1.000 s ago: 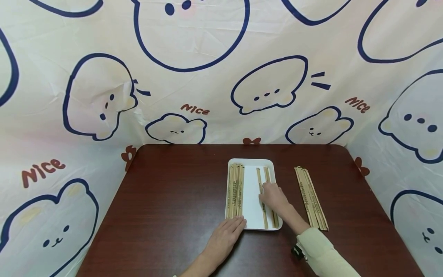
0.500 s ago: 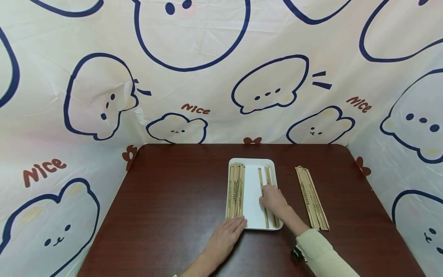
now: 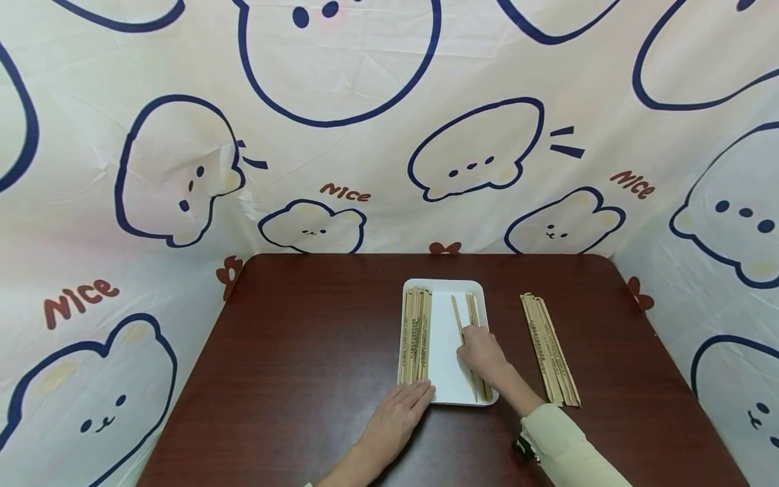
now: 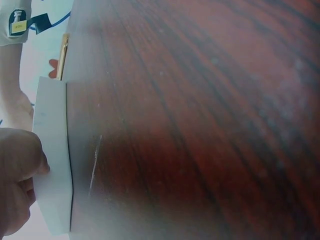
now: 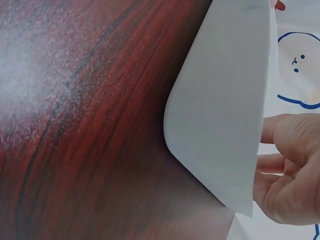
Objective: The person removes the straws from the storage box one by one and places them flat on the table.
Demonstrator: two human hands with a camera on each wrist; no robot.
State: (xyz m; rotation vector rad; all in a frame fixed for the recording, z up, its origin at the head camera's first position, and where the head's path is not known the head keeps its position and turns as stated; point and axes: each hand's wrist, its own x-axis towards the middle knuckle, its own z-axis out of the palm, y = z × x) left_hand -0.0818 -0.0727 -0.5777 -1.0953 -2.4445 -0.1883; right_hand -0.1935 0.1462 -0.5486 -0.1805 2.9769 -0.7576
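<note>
A white tray [image 3: 444, 338] lies on the table with a row of flat bamboo chopsticks [image 3: 415, 331] along its left side. The left hand [image 3: 398, 416] rests, fingers extended, at the tray's near-left corner over the lower ends of that row; in the left wrist view its thumb [image 4: 30, 155] touches the tray's outer wall. In the tray's right part, the right hand [image 3: 483, 355] pinches a slanted chopstick [image 3: 456, 311], its fingertips mostly hidden. Beside it, more chopsticks [image 3: 471, 308] lie along the right rim. The right wrist view shows the right hand [image 5: 292, 170] behind the tray wall [image 5: 220, 110].
To the right of the tray, a fanned row of chopsticks [image 3: 550, 348] lies on the dark brown table [image 3: 304, 338]. A printed cloth [image 3: 377, 155] stands up behind the table and at both sides. A black device [image 3: 523, 446] is on the right wrist by the sleeve.
The chopstick at the right hand has turned: its face with print showed before, and now it looks narrower and more slanted. The right hand shifted slightly nearer; the left hand stays put.
</note>
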